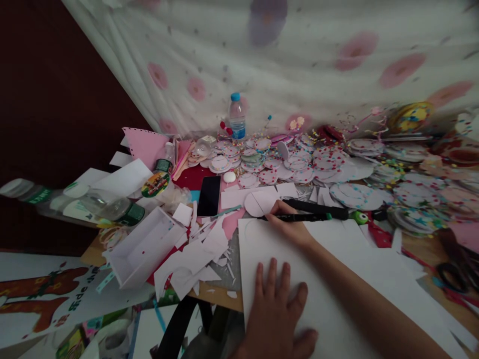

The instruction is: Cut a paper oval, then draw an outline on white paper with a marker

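Observation:
My left hand (276, 309) lies flat on a large white paper sheet (322, 279), fingers spread. Just beyond it, my right hand (288, 224) is closed around a black pen with a green end (310, 217), its tip pointing left. The tip is close to a round white paper disc (260, 202) at the sheet's far edge; whether it touches is too small to tell. A faint curved line shows on the sheet's upper left corner. A thick black stick-like object (322, 209) rests behind the pen.
Left of the sheet are paper scraps (198, 254), a black phone (209, 196) and a white open box (145, 249). Stacks of decorated discs (295, 164) and a water bottle (237, 117) line the back. Scissors (454, 274) lie at right.

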{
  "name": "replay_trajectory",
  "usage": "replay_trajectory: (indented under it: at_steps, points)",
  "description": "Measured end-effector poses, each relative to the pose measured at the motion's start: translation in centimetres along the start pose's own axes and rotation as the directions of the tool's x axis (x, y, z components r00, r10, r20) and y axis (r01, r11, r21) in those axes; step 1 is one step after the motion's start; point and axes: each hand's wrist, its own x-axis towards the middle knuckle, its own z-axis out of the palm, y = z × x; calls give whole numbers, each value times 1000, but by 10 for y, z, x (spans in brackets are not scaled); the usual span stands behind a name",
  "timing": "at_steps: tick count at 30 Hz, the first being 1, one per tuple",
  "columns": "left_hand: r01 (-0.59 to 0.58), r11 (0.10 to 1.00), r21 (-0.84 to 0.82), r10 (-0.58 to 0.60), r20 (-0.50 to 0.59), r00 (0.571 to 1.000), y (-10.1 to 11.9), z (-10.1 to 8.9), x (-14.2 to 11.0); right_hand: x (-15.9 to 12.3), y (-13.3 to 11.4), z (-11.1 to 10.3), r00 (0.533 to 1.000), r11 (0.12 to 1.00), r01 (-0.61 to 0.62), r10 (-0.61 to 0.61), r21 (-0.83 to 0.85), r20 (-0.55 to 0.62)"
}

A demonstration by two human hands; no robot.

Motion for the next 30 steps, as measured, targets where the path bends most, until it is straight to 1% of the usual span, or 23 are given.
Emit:
replay_trajectory:
  at_steps: [4, 9, 17, 22, 26, 30]
  points:
    - [-7, 1000, 20, 7, -2, 1000, -1, 1, 0, 0, 1, 1, 999, 1000, 15, -15, -11, 45]
    - [10, 1000, -1, -10, 18, 1000, 0, -2, 1, 3, 2, 1, 998, 1000, 7, -5, -24, 66]
    - [31, 998, -55, -28, 56, 998, 3, -7, 2, 2, 6, -5, 998, 999, -30, 31, -18, 55]
    - [42, 997, -67, -37, 67, 997, 3, -7, 3, -1, 3, -10, 998, 999, -52, 51, 0, 46]
    - [11, 999, -40, -10, 42, 999, 0, -3, 3, -1, -2, -12, 996, 996, -81, 80, 24, 34]
    - [1, 1000, 26, 0, -27, 1000, -2, 4, 1, -2, -4, -10, 996, 997, -71, 69, 31, 62]
